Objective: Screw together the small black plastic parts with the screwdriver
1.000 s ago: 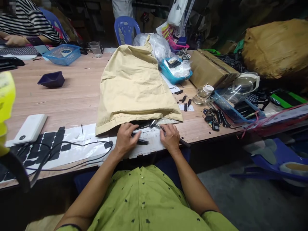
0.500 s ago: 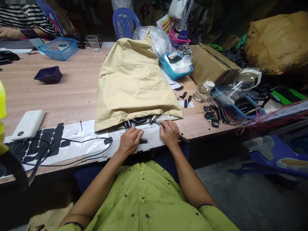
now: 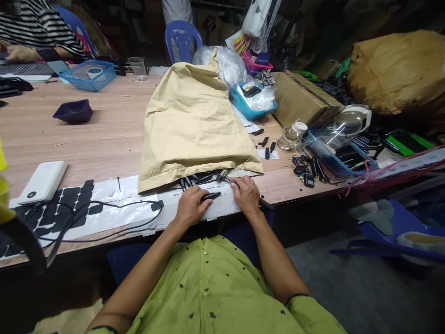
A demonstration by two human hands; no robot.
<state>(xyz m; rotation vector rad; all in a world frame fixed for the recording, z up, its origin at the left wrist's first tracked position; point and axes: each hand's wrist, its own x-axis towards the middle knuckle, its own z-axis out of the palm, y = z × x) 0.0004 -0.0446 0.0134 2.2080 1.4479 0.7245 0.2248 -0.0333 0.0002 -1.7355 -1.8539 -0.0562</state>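
Observation:
My left hand is closed on a slim black pen-like piece, which points right over a white board at the table's front edge. In my right hand is a small hammer; its metal head lies to the left of the fingers, and its dark handle end sticks out past the palm. Several black tubular pieces lie just beyond my left hand, partly under the hem of a large beige cloth bag. What the bag covers is hidden.
To the left lie a white power bank, a black cable and a sheet of black stickers. A purple tray sits farther back. At right are a glass jar, keys and a blue basket. A co-worker's hand shows far left.
The black piece in my left hand has swung up from lying low by the palm and now points right, plainly in sight. My right hand stays on the hammer. The view has shifted slightly.

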